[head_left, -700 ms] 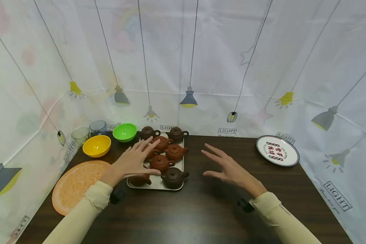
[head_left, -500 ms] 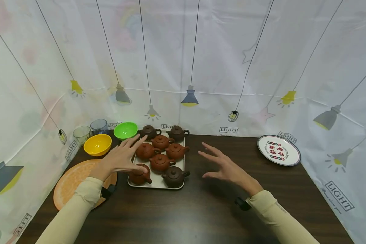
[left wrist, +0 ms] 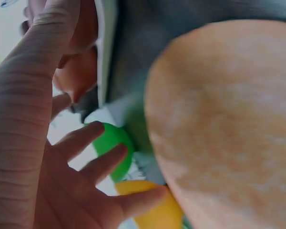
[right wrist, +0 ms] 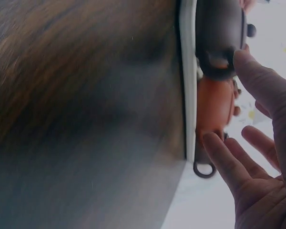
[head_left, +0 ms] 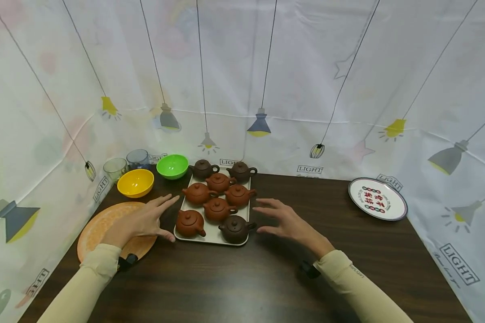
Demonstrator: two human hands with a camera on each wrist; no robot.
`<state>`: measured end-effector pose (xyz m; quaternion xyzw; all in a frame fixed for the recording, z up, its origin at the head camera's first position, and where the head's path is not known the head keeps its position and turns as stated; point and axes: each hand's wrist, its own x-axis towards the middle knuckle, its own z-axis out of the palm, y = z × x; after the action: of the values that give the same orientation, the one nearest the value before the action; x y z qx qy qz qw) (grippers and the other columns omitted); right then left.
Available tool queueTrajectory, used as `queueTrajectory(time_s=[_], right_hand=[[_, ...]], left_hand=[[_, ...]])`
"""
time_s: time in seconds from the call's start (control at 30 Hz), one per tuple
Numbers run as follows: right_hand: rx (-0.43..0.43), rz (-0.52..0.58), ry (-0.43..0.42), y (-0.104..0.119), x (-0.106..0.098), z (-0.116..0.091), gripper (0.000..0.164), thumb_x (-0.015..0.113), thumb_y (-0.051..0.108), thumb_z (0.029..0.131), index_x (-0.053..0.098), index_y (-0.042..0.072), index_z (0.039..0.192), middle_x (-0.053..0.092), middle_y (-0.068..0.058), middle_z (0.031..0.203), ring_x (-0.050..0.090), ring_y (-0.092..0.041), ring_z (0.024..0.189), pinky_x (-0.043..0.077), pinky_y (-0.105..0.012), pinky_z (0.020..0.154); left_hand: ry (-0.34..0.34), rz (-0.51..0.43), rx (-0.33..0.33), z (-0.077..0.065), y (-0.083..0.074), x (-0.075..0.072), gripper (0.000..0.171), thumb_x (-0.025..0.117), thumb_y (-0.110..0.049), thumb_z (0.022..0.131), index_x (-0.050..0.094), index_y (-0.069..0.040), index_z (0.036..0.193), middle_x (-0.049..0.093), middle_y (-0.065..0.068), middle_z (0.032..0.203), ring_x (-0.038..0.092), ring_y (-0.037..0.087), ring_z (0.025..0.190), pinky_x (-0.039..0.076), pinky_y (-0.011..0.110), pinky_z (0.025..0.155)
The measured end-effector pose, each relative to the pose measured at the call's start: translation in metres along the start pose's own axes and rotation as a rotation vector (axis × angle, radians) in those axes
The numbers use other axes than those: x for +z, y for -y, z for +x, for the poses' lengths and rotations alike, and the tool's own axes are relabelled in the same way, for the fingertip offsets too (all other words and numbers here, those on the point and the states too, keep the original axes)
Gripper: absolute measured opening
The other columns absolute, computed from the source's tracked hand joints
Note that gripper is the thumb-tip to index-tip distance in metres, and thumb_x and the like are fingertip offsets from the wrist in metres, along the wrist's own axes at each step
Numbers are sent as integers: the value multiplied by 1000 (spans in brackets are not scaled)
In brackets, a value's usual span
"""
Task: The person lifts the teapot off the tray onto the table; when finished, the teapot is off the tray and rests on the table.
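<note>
A pale shallow tray (head_left: 212, 234) bears several small teapots. Reddish-brown ones, such as the front-left teapot (head_left: 190, 223), fill its middle; a dark brown teapot (head_left: 235, 229) stands at the front right. My left hand (head_left: 143, 220) hovers beside the tray's left edge, over an orange round mat (head_left: 93, 229), fingers spread and holding nothing. On the tray's opposite side my right hand (head_left: 287, 220) has its fingers extended, thumb apart, with nothing in it. In the right wrist view its thumb overlaps the dark teapot's handle (right wrist: 217, 71).
Behind the mat stand a yellow bowl (head_left: 135, 183), a green bowl (head_left: 172, 166), a clear glass (head_left: 115, 168) and a bluish glass (head_left: 138, 159). A white plate with red print (head_left: 377, 198) lies at the back right. A patterned curtain (head_left: 299, 80) borders the dark table (head_left: 226, 282).
My left hand has moved from over the teapots to the tray's left side. My right hand has come left, closer to the tray's right edge. The head view has shifted slightly.
</note>
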<state>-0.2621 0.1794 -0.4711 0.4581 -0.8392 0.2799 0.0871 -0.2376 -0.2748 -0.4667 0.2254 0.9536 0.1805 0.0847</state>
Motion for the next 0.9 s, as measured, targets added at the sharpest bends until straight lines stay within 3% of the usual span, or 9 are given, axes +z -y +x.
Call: queueTrajectory(time_s=[0.13,0.27,0.4,0.5,0.63,0.8,0.9], right_hand=[[16,40,29,-1,12,5,46,90,13,87,76,-1,129,70,-22,134,68,-36,122,60,-55,98],[20,108,62,-2,21,7,35,86,11,92,78,1,124,76,-13,116,72,-24,95,63,-42,79],[65,141,85,-3,23,6,28,78,13,99,79,6,126,76,-3,99,65,-9,76,58,-27,67],[95,147,105,-6,23,6,25,74,16,102,80,9,126,74,1,91,63,-2,72,55,-20,67],[97,161,122,-7,23,8,23,73,16,103,80,10,124,74,1,91,65,-1,74,57,-20,71],[96,164,102,-4,24,10,23,75,15,102,81,8,123,76,-1,90,70,-6,73,57,-20,70],[95,144,90,-4,26,11,22,75,15,102,82,9,122,76,1,88,67,-1,71,55,-18,68]], left_hand=[[16,18,-9,-4,6,9,115,89,-62,80,34,-11,168,30,35,170,34,64,152,40,77,115],[15,35,-10,-4,6,15,113,81,-74,81,37,-17,168,34,34,169,37,65,150,42,80,111],[3,43,3,1,6,20,109,73,-81,83,37,-23,168,36,28,171,36,68,148,39,89,102],[25,53,-15,3,4,22,109,72,-81,84,37,-22,168,34,22,174,34,70,149,36,91,100],[86,58,-71,5,-1,21,111,75,-76,85,33,-18,170,28,15,178,29,69,152,36,91,103],[145,50,-141,6,-5,19,112,74,-76,86,26,-22,172,35,22,173,25,67,155,33,93,101],[162,48,-144,6,-5,18,113,74,-76,86,23,-22,173,37,23,172,24,67,155,33,94,100]])
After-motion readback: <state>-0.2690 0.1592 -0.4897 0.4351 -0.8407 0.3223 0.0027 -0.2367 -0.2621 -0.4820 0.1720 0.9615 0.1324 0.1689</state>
